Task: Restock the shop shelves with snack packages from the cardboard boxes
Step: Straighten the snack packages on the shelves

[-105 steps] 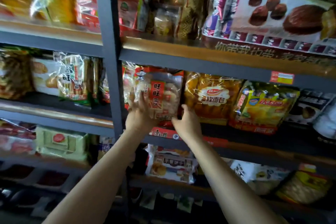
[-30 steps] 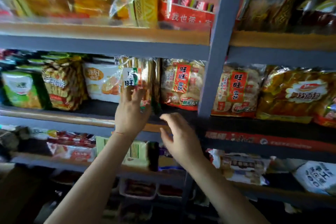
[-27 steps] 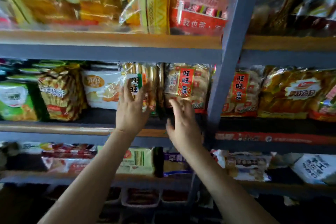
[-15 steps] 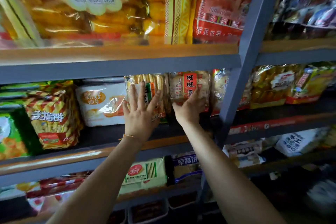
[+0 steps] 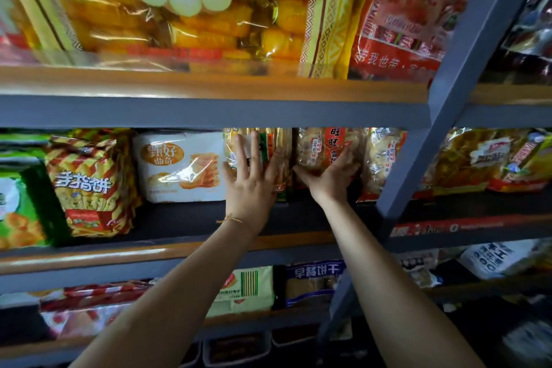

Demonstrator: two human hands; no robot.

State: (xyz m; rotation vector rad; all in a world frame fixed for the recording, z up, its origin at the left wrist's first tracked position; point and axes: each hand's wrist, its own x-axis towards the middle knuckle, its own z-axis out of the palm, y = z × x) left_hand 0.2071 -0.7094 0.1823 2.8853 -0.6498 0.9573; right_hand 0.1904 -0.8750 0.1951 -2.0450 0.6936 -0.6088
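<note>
The left hand [image 5: 249,185] is pressing flat, fingers straight, on a shiny crinkly cracker bag [image 5: 279,155]. The right hand [image 5: 333,175] is curling around a bumpy rice cracker bag [image 5: 324,143].

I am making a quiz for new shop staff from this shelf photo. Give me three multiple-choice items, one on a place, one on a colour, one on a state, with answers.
1. Where does the white cookie package stand?
A. On the top shelf
B. On the middle shelf, left of the left hand
C. On the bottom shelf

2. What colour is the vertical label on the rice cracker pack at the right hand?
A. Blue
B. Green
C. Red

3. How does the left hand lie?
A. Fingers straight, flat against a clear pack
B. Clenched in a fist
C. Hanging below the shelf

Answers:
1 B: it stands beside the left hand, under the soft French bread bag.
2 C: the label strip is red.
3 A: its fingers spread straight on the clear biscuit pack, while the right hand cups its pack from below.
</note>
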